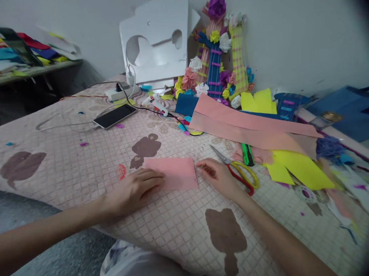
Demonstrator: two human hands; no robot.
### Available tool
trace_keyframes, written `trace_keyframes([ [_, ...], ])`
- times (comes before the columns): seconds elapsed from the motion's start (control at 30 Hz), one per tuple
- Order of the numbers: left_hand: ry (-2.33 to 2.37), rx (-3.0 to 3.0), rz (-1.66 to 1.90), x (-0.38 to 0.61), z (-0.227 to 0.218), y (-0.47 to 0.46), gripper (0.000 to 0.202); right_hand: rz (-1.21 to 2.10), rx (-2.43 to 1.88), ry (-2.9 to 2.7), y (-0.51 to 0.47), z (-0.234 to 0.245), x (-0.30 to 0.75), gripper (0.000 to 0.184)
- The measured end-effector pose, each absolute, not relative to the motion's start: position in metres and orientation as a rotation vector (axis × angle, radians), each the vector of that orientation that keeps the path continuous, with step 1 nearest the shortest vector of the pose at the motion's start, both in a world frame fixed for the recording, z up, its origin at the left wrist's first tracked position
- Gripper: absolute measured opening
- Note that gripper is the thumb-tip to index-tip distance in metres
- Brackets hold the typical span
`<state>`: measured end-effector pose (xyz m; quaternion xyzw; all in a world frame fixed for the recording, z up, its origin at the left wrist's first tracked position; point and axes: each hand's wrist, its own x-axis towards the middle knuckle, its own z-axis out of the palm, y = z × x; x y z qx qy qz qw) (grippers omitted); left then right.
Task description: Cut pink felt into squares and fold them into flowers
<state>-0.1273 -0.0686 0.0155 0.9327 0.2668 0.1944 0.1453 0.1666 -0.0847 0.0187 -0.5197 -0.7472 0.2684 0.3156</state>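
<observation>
A small pink rectangular sheet of paper (180, 173) lies flat on the patterned tablecloth in front of me. My left hand (136, 188) rests on its left end, fingers stretched out flat across it. Just beyond the right edge of the sheet is my right hand (215, 175), its fingers loosely bent and apart, with nothing visible in them. Beside that hand lies a pair of scissors (224, 159) with one yellow and one red handle loop. A green box cutter (247, 154) is a little farther right.
Long pink strips (252, 124) and yellow sheets (300, 169) cover the right side. Behind are a glue gun (156, 104), a phone (115, 116), cables and a power strip (122, 92). Paper guitars (214, 68) with paper flowers lean against the wall beside white foam board (157, 36).
</observation>
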Motion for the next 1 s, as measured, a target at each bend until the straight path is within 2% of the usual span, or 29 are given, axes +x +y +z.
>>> trace_keyframes([
  [0.17, 0.936, 2.506, 0.742, -0.124, 0.018, -0.034, 0.022, 0.789, -1.41, -1.896, -0.086, 0.014, 0.167, 0.018],
  [0.33, 0.968, 2.469, 0.63, -0.091, 0.029, -0.001, 0.022, 0.896, -1.458, -1.714, -0.086, 0.006, 0.171, 0.022],
  [0.37, 0.966, 2.5, 0.568, -0.083, 0.031, 0.003, 0.026, 0.918, -1.45, -1.679, -0.086, 0.004, 0.172, 0.023],
  [0.47, 1.026, 2.551, 0.299, -0.063, 0.036, 0.009, 0.06, 0.942, -1.428, -1.623, -0.085, 0.001, 0.175, 0.025],
  [0.53, 1.07, 2.521, 0.129, -0.055, 0.039, 0.012, 0.072, 0.945, -1.418, -1.621, -0.085, 0.0, 0.175, 0.025],
  [0.6, 1.077, 2.468, 0.027, -0.052, 0.042, 0.014, 0.065, 0.951, -1.412, -1.624, -0.085, -0.001, 0.175, 0.025],
  [0.73, 0.925, 2.435, 0.004, -0.05, 0.043, 0.02, 0.031, 0.942, -1.414, -1.6, -0.083, -0.003, 0.174, 0.025],
  [0.8, 0.849, 2.395, 0.053, -0.05, 0.042, 0.023, 0.021, 0.926, -1.415, -1.569, -0.082, -0.002, 0.172, 0.025],
  [1.0, 0.769, 2.117, 0.179, -0.043, 0.042, 0.035, 0.027, 1.051, -1.367, -1.435, -0.084, 0.007, 0.167, 0.027],
])
